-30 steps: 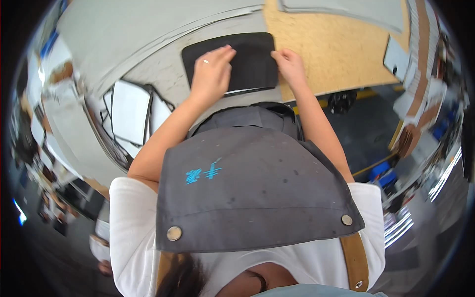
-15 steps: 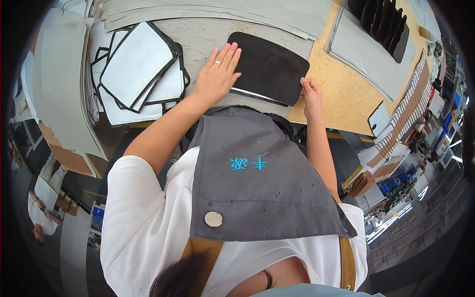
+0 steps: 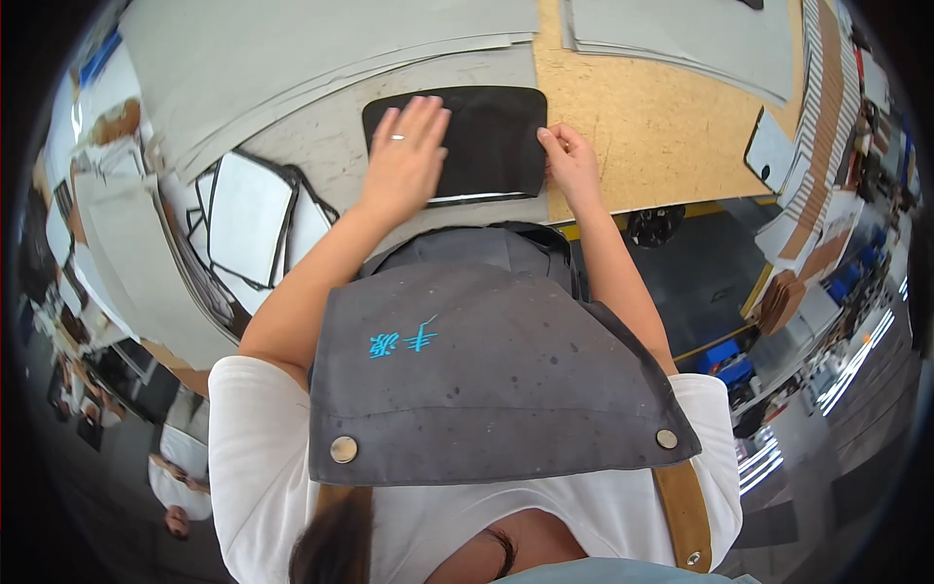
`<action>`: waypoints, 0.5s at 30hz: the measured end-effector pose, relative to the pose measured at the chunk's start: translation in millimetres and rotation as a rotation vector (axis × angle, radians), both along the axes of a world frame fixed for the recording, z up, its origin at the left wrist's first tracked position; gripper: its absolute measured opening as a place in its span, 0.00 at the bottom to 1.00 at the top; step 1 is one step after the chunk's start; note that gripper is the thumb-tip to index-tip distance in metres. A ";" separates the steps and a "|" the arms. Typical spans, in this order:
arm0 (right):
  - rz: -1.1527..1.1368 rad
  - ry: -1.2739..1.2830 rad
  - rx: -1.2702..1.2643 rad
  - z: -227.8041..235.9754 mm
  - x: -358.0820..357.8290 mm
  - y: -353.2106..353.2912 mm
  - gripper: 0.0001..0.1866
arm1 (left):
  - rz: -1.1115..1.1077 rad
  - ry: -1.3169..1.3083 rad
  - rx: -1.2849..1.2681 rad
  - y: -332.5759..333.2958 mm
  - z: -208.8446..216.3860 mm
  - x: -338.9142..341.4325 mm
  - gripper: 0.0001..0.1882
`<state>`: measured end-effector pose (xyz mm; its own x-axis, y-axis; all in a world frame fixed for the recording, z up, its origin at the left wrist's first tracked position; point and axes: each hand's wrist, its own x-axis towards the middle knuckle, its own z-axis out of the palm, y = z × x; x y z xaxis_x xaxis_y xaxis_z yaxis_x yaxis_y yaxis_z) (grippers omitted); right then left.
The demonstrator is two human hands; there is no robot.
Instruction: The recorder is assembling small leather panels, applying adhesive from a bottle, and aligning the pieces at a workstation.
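Observation:
A flat black sheet [image 3: 496, 136] with rounded corners lies on the worktable in front of me, a thin white strip showing along its near edge. My left hand [image 3: 404, 165] rests over its left part, fingers stretched out, palm down, slightly blurred. At the right edge of the sheet, my right hand [image 3: 571, 161] pinches the border between thumb and fingers. Left of my left forearm is a loose pile of white panels with black borders [image 3: 251, 219].
Large grey boards [image 3: 321, 44] are stacked at the far side. A tan board surface [image 3: 642, 136] extends to the right, with more grey sheets [image 3: 681, 44] on it. A small white panel [image 3: 769, 151] lies near a striped stack [image 3: 829, 127]. Another person [image 3: 185, 457] appears at far left.
The whole view has turned, and the black sheet now appears squarer and further left. My left hand has shifted further over the sheet; my right hand still pinches its right edge.

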<state>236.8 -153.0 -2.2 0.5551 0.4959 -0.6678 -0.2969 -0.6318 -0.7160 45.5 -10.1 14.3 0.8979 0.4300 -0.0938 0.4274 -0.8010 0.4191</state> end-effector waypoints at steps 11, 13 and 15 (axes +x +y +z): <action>0.019 -0.140 0.021 -11.6 -4.2 -10.5 0.11 | -0.348 -0.067 -0.173 -18.1 -18.3 77.0 0.27; -0.004 -0.115 0.047 -12.2 -3.6 -10.1 0.11 | -0.364 -0.060 -0.178 -15.5 -18.4 78.2 0.27; 0.011 -0.099 0.048 -11.7 -2.3 -9.2 0.10 | -0.357 -0.042 -0.114 -14.9 -18.3 81.2 0.27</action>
